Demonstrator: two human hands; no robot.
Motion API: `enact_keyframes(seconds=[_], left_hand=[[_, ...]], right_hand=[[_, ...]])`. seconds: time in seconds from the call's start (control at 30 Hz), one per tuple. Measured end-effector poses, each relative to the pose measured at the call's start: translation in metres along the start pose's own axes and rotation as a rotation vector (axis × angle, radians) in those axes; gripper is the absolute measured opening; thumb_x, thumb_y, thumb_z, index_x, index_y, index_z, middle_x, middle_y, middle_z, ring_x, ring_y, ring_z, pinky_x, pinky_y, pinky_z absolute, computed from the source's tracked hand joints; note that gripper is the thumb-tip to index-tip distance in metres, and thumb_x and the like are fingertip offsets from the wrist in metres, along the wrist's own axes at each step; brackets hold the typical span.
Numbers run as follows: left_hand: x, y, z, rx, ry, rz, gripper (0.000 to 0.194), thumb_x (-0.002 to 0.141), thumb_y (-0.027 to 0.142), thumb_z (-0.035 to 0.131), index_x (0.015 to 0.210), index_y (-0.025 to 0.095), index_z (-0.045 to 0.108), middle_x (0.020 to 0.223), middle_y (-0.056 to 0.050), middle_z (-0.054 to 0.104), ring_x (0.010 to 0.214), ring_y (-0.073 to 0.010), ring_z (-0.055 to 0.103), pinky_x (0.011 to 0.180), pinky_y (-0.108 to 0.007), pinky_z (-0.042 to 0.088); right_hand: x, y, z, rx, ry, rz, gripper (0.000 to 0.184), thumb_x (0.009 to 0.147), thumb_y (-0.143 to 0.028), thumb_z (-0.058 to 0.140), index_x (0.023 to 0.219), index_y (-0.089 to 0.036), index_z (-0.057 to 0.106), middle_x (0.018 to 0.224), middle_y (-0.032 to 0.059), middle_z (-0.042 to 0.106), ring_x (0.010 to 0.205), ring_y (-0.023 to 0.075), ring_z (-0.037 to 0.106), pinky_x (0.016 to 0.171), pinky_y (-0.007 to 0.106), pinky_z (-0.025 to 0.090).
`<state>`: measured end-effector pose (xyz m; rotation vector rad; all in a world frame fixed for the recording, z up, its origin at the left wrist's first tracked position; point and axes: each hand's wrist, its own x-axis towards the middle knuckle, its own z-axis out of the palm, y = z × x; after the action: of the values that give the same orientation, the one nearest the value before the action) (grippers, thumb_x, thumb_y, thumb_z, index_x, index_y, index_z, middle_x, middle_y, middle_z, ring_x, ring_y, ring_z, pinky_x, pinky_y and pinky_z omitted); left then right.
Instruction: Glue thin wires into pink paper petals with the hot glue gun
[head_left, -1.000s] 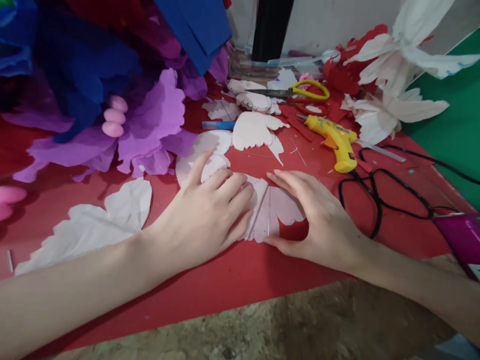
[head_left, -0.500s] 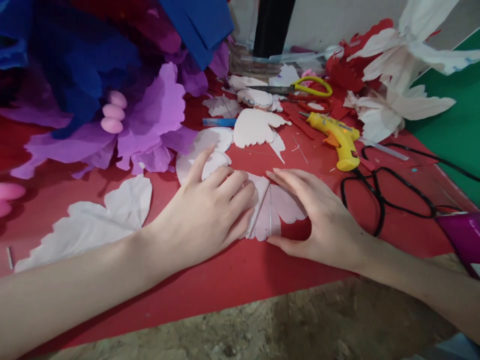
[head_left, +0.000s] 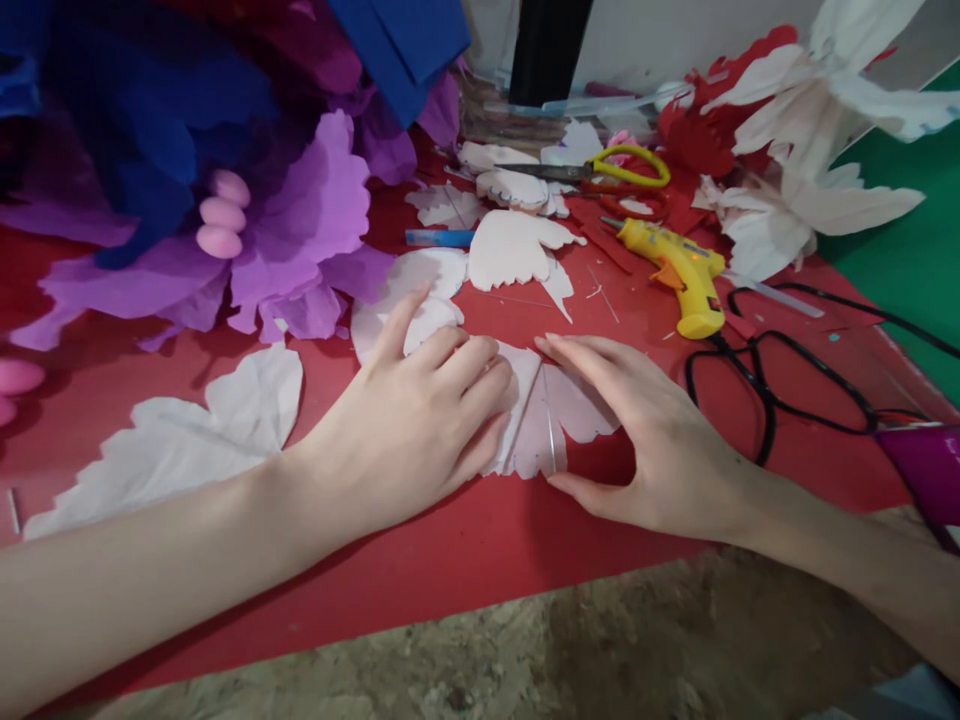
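Far left: pink ovals (head_left: 19, 376) at frame edge, white scalloped petal (head_left: 217, 425) flat on red tabletop (head_left: 420, 580), partly behind the left forearm. Left forearm (head_left: 180, 550) comes in from lower left, angled up and rightward, to the left hand (head_left: 420, 410): palm down, back of hand facing camera, one finger stretched out toward the table's far side, the others bent and bunched, thumb side near the body. Bunched fingers rest on the left part of a pale pleated petal (head_left: 529, 430); can't tell if they pinch it or only press, fingertips hidden.

That petal lies on the tabletop between the hands, center frame, with a thin wire (head_left: 551, 425) running roughly lengthwise over it.

Right hand (head_left: 637, 430) just right of the wire: side-on, fingers and thumb spread apart in a C, fingers near the wire's far end, thumb near its close end. Touching the wire or not, can't tell. Right forearm (head_left: 847, 565) slopes down to lower right. Beyond the right hand: yellow glue gun (head_left: 679, 275) on its side, black cable (head_left: 769, 400) looped beside the wrist.
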<state>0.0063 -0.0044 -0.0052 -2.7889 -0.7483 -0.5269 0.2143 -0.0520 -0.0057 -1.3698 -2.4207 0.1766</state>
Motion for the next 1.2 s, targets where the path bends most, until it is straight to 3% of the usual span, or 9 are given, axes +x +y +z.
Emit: enact_keyframes(seconds=[0.23,0.43,0.87,1.07,1.2], left_hand=[[-0.001,0.001,0.0,0.001,-0.003,-0.003,0.037,0.091,0.023,0.03,0.093,0.013,0.065,0.091,-0.01,0.067,0.085,-0.0269,0.061,0.098,-0.06,0.039],[-0.002,0.0,0.001,-0.01,0.009,0.002,0.036,0.091,0.022,0.031,0.093,0.012,0.065,0.091,-0.009,0.067,0.085,-0.0274,0.062,0.097,-0.061,0.038],[-0.001,-0.001,0.001,-0.013,0.007,0.002,0.035,0.091,0.023,0.031,0.094,0.012,0.064,0.095,-0.011,0.067,0.086,-0.0275,0.061,0.097,-0.061,0.038],[-0.001,0.0,-0.001,-0.046,0.042,0.026,0.03,0.091,0.017,0.034,0.1,0.009,0.061,0.1,-0.013,0.065,0.094,-0.0269,0.06,0.098,-0.059,0.038],[-0.004,-0.002,0.001,-0.201,0.072,0.185,0.029,0.091,0.008,0.032,0.106,0.012,0.058,0.105,-0.008,0.066,0.104,-0.0189,0.058,0.108,-0.05,0.03]], right_hand=[[0.001,0.003,-0.003,0.029,-0.034,-0.029,0.071,0.074,-0.035,0.056,0.136,-0.014,0.03,0.129,0.0151,0.048,0.119,0.0275,0.045,0.096,0.048,0.044],[-0.001,0.006,-0.004,0.098,-0.031,-0.01,0.06,0.08,-0.026,0.049,0.136,-0.014,0.03,0.132,0.0151,0.046,0.123,0.0251,0.043,0.102,0.046,0.04],[0.001,0.007,-0.001,0.128,0.024,0.022,0.051,0.08,-0.03,0.054,0.127,-0.017,0.039,0.125,0.0149,0.051,0.119,0.0254,0.047,0.098,0.048,0.043],[0.001,0.008,-0.01,0.059,0.122,-0.098,0.018,0.082,-0.018,0.051,0.1,-0.017,0.054,0.104,0.0108,0.063,0.103,0.0211,0.056,0.089,0.041,0.049],[-0.002,0.011,-0.01,0.043,0.114,-0.202,0.019,0.083,-0.01,0.046,0.097,-0.017,0.058,0.099,0.0087,0.066,0.096,0.0182,0.06,0.083,0.036,0.053]])
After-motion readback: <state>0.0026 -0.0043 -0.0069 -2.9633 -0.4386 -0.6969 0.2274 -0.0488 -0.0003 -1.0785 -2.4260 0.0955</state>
